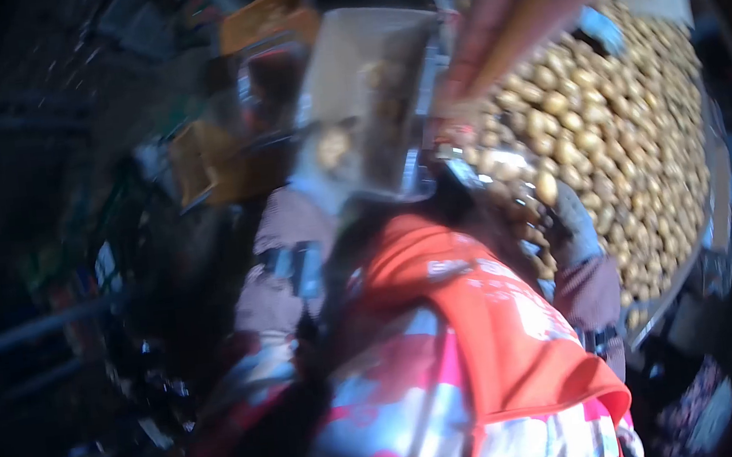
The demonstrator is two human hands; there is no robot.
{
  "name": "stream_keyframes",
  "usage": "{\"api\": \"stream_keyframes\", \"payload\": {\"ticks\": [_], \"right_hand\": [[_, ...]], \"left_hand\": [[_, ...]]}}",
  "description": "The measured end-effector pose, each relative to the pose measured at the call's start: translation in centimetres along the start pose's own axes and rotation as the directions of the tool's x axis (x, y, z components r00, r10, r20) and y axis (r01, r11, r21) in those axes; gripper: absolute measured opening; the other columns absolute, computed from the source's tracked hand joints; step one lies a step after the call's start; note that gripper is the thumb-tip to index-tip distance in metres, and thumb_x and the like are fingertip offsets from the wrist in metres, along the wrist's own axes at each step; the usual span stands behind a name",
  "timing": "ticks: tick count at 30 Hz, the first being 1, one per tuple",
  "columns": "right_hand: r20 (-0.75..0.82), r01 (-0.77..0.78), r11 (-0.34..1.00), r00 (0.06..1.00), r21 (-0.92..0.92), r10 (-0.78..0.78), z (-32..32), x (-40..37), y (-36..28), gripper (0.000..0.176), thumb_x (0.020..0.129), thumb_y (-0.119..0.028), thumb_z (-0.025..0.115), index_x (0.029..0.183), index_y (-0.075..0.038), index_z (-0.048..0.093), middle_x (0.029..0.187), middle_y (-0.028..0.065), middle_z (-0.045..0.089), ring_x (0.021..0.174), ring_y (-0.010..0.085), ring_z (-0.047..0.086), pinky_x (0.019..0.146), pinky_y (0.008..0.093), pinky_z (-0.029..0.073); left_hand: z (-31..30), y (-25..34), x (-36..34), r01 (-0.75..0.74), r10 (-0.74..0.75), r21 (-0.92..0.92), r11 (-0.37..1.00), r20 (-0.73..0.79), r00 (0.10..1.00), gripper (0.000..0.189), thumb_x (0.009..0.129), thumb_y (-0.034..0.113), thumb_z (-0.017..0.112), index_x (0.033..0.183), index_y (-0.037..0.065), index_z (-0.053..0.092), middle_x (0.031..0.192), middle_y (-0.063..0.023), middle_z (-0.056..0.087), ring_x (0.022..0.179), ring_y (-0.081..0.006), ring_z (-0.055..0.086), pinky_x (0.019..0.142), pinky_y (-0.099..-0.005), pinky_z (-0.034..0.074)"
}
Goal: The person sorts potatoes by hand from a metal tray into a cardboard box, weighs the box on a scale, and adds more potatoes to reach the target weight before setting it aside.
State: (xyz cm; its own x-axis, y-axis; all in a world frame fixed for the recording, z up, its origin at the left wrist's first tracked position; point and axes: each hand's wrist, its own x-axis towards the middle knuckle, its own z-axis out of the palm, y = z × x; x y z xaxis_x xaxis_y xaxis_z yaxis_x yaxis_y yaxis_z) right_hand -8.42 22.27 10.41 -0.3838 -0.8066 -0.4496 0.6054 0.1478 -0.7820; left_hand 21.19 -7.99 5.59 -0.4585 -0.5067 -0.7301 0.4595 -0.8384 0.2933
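Observation:
A large heap of small yellow-brown potatoes [616, 149] fills the right side. At the heap's near left edge is my right hand [573, 226], in a grey glove. Its fingers curl around a potato [546, 188], which stands out brighter than the rest. My left hand [319, 189], gloved too, reaches into the near end of a pale plastic bin [326, 63]. A pale round potato [333, 147] is between its fingers, though motion smears the fingertips. More potatoes lie blurred along the bin's right side.
Orange crates [268, 17] stand behind and left of the bin, with another orange container [194, 162] nearer. A pink, blurred shape [530, 6] crosses the top. Something light blue [600, 30] lies on the heap. A rim [673, 303] borders the heap at lower right.

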Motion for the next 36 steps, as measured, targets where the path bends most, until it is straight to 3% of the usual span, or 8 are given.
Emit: {"api": "stream_keyframes", "payload": {"ticks": [10,12,13,14,16,18,29,36], "right_hand": [[0.088,-0.012,0.959,0.995,-0.282,0.039,8.1,0.9,1.1,0.056,0.092,-0.036,0.072,0.133,0.0,0.06,0.111,0.0006,0.067,0.089,0.0111,0.06,0.076,0.0247,0.049],[0.103,0.086,0.959,0.993,-0.269,-0.06,8.2,2.4,2.3,0.046,0.092,-0.015,0.073,0.133,0.001,0.061,0.117,0.0064,0.07,0.096,0.0141,0.064,0.082,0.0258,0.052],[0.107,0.049,0.985,0.994,-0.168,-0.032,10.4,2.2,1.7,0.045,0.089,-0.004,0.073,0.132,0.002,0.061,0.119,0.0092,0.07,0.105,0.0172,0.066,0.09,0.029,0.053],[0.157,-0.007,0.998,0.987,-0.07,0.018,12.5,1.5,0.4,0.043,0.088,0.003,0.072,0.13,0.002,0.061,0.12,0.0104,0.07,0.11,0.0194,0.066,0.097,0.0313,0.053],[0.195,0.126,0.95,0.978,-0.285,-0.072,11.6,2.8,3.1,0.043,0.089,0.0,0.073,0.131,0.001,0.061,0.125,0.012,0.068,0.111,0.0191,0.065,0.099,0.032,0.052],[0.218,0.195,0.933,0.967,-0.304,-0.132,12.5,2.6,3.9,0.043,0.093,-0.002,0.069,0.134,0.001,0.058,0.128,0.013,0.066,0.114,0.0192,0.063,0.1,0.0342,0.051],[-0.067,0.083,0.529,0.963,-0.844,-0.259,-1.5,-1.1,12.1,0.031,0.099,-0.001,0.054,0.129,0.001,0.063,0.129,0.0127,0.065,0.123,0.0224,0.06,0.107,0.0336,0.046],[-0.185,0.01,0.356,0.841,-0.934,-0.509,0.0,-6.5,11.6,0.026,0.09,-0.008,0.063,0.115,-0.006,0.067,0.111,0.0154,0.067,0.108,0.0298,0.065,0.092,0.0367,0.052]], "left_hand": [[-6.5,8.5,2.6,-0.029,0.007,0.29,0.957,0.076,0.997,0.033,0.099,0.034,0.054,0.125,0.014,0.059,0.116,-0.0096,0.065,0.08,-0.0255,0.069,0.056,-0.0314,0.056],[-6.4,5.4,4.9,-0.346,-0.206,0.896,0.277,0.408,0.89,0.032,0.1,0.03,0.052,0.128,0.014,0.058,0.122,-0.0108,0.064,0.083,-0.0278,0.07,0.058,-0.0332,0.057],[-5.5,3.2,5.8,-0.769,-0.391,0.542,-0.339,0.662,0.639,0.032,0.101,0.028,0.051,0.129,0.014,0.057,0.124,-0.0114,0.063,0.084,-0.029,0.07,0.06,-0.0341,0.057],[-5.0,1.0,6.2,-0.875,-0.543,0.258,-0.408,0.702,0.46,0.032,0.101,0.026,0.05,0.13,0.015,0.057,0.127,-0.012,0.063,0.085,-0.0302,0.071,0.061,-0.035,0.058],[2.9,-3.9,-5.0,0.096,-0.367,0.757,0.646,0.198,0.909,0.047,0.097,0.017,0.061,0.143,0.014,0.052,0.134,-0.012,0.055,0.075,-0.0266,0.068,0.064,-0.0327,0.058],[5.4,-5.6,-5.2,0.38,-0.58,0.596,0.707,0.183,0.794,0.033,0.101,0.028,0.059,0.132,0.017,0.059,0.11,-0.0088,0.066,0.071,-0.019,0.065,0.057,-0.0255,0.053],[-8.1,10.9,-6.4,0.014,-0.016,0.051,0.999,0.029,0.999,0.032,0.1,0.028,0.061,0.123,0.007,0.061,0.1,-0.0065,0.067,0.065,-0.0101,0.057,0.05,-0.0213,0.044],[-6.8,17.9,-2.4,-0.188,0.188,0.346,0.919,0.033,0.982,0.035,0.102,0.026,0.054,0.128,0.003,0.057,0.107,-0.0129,0.067,0.074,-0.0175,0.063,0.056,-0.0258,0.05]]}}
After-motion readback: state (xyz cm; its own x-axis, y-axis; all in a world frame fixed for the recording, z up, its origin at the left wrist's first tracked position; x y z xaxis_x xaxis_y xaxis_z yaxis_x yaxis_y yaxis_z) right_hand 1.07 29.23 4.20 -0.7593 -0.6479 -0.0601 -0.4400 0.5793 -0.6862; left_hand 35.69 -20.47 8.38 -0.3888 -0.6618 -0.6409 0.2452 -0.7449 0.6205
